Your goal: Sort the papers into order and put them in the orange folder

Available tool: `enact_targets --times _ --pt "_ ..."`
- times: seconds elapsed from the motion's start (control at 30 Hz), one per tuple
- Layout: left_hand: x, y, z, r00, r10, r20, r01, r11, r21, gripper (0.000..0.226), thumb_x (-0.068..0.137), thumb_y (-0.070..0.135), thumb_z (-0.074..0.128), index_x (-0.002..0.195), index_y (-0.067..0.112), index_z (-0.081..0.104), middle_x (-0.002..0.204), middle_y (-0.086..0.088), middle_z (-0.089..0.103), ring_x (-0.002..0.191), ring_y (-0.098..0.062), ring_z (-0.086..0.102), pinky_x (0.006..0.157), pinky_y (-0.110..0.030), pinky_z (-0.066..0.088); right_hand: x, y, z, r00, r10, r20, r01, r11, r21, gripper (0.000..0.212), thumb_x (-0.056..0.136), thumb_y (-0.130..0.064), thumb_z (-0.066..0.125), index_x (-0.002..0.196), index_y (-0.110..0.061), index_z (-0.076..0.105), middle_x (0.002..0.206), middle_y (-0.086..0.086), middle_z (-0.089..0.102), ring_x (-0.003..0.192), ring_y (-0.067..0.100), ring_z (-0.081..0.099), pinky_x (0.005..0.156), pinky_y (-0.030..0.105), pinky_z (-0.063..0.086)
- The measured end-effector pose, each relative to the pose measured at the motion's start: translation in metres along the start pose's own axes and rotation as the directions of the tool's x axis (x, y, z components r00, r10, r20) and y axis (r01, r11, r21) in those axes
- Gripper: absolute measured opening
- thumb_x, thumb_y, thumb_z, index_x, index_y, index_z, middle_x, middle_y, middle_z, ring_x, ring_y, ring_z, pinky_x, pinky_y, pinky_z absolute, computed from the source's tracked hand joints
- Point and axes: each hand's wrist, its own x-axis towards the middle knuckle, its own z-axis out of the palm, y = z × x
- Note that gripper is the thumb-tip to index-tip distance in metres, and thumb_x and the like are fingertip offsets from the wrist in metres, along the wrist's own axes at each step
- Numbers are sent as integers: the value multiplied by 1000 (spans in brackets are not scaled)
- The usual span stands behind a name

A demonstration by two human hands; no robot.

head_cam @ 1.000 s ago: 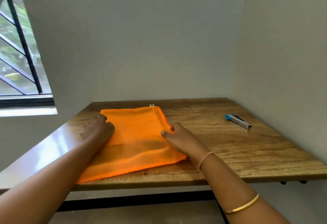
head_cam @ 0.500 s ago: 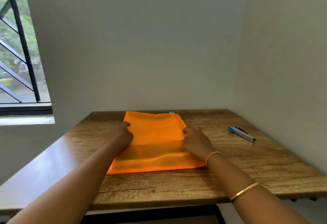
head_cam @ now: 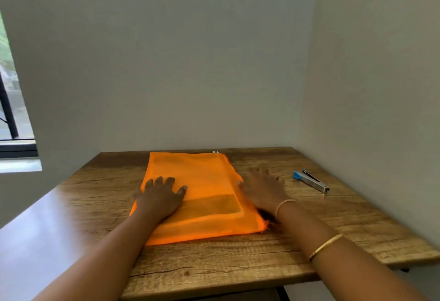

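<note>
Left hand [head_cam: 162,197] presses flat, fingers [head_cam: 158,181] spread, pinning the orange folder [head_cam: 207,181] to the bench [head_cam: 238,260]; right hand [head_cam: 264,190], fingers straight, likely steadies its right edge.

The orange folder [head_cam: 207,179] is a soft, see-through mesh pouch lying flat on the wooden worktop [head_cam: 321,224]. Its long sides run away from the person, and its far edge is close to the wall. A small pale zip pull [head_cam: 215,151] sits at its far right corner. A darker rectangle [head_cam: 214,204] shows through the near half. The near right corner is rumpled.
</note>
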Motion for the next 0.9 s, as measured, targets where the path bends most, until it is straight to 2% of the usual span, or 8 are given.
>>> enact_targets --times 0.07,0.13,0.23,0.33,0.43,0.5,0.73,0.9 --pt "0 -4 -3 998 -11 -60 10 1000 -24 60 92 61 34 140 25 39 145 -6 40 134 -28 35 108 -47 33 12 25 -8 983 112 -143 -115 993 -18 43 94 -43 41 127 -16 48 135 13 44 122 32 45 100 47 35" --pt "0 -9 -9 992 -55 -115 45 996 -83 53 92 54 43 133 22 47 137 -8 48 124 -27 46 99 -41 41 20 52 -15 954 230 -190 -244 968 -52 40 92 -31 45 127 -11 49 134 16 44 121 33 46 99 45 37" --pt "2 -18 -19 978 -154 -138 121 968 -218 42 93 44 50 127 20 54 131 -10 52 116 -27 51 92 -38 45 28 87 -15 910 380 -169 -398 912 -94 47 89 -30 44 133 -13 43 138 16 40 125 33 42 101 45 36" --pt "4 -27 -22 964 -220 -147 160 929 -335 37 93 39 52 123 18 57 125 -11 56 110 -27 54 86 -36 46 31 99 -5 883 460 -92 -465 884 -43 46 91 -32 41 134 -16 46 139 13 44 125 32 45 101 48 38" --pt "3 -30 -24 959 -224 -173 152 922 -356 32 94 34 53 119 15 59 118 -11 60 103 -26 55 77 -32 40 32 86 3 904 393 -166 -404 914 -40 35 91 -25 45 122 -15 56 126 9 56 117 28 53 98 44 43" --pt "2 -29 -25 962 -208 -176 138 929 -343 30 94 33 53 118 16 59 119 -11 60 105 -26 55 80 -33 41 33 70 8 923 338 -183 -346 938 -9 32 90 -23 48 119 -14 57 121 8 59 113 27 55 96 43 45" --pt "0 -34 -25 976 -168 -142 103 920 -379 30 93 34 54 119 20 59 127 -9 55 113 -24 52 91 -35 42 49 9 18 987 132 -94 -117 982 149 32 90 -33 51 114 -13 57 117 11 56 103 28 57 81 37 50" --pt "-3 -36 -25 979 -156 -131 94 917 -387 30 94 33 54 120 20 57 127 -7 55 113 -22 52 91 -34 42 49 4 17 990 132 -54 -116 963 244 43 89 -39 51 125 -15 50 125 13 52 108 30 55 87 41 50"
